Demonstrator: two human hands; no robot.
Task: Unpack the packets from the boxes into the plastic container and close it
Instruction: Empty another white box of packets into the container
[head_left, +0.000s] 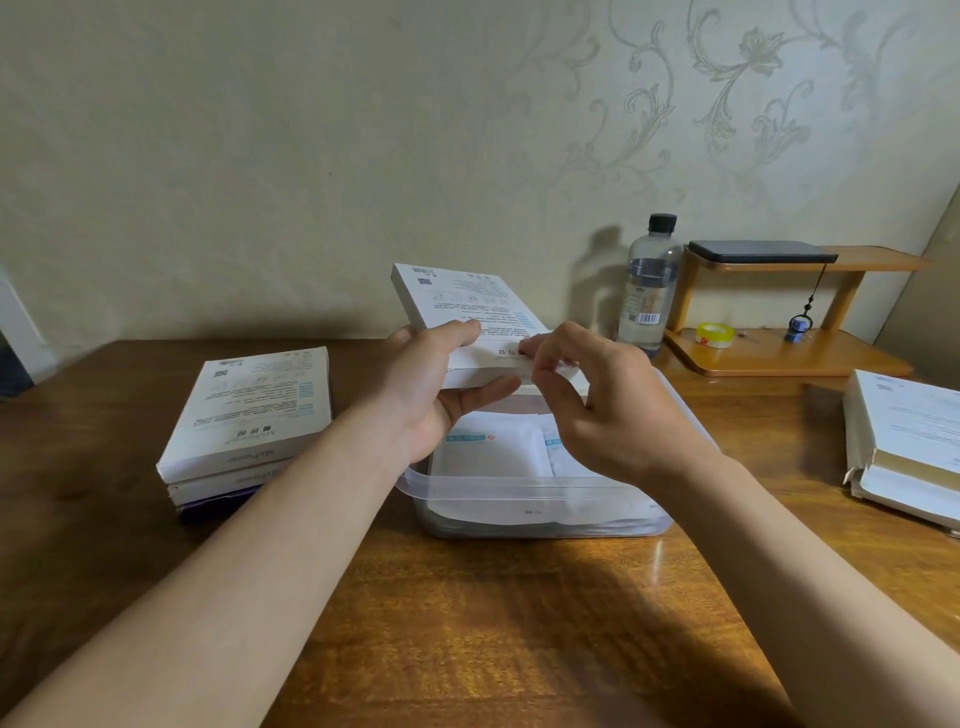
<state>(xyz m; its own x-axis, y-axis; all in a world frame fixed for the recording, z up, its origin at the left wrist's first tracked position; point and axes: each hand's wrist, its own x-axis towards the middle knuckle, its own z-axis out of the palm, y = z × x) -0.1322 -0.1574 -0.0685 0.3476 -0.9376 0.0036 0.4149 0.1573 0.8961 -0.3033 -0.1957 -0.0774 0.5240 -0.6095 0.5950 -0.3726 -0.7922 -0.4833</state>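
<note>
A flat white box (462, 301) with printed text is held above the clear plastic container (519, 491), tilted up toward the wall. My left hand (436, 384) grips its near left corner, thumb on top and fingers beneath. My right hand (597, 400) pinches the box's near end flap with thumb and fingertips. The container stands open on the wooden table, with white packets (491, 454) lying flat inside. A stack of three similar boxes (249, 421) sits to the left of the container.
Another opened white box (904, 447) lies at the table's right edge. A water bottle (649, 286) stands behind the container beside a small wooden shelf (779, 358) holding a tape roll (716, 335) and a dark phone (758, 252). The wall is close behind.
</note>
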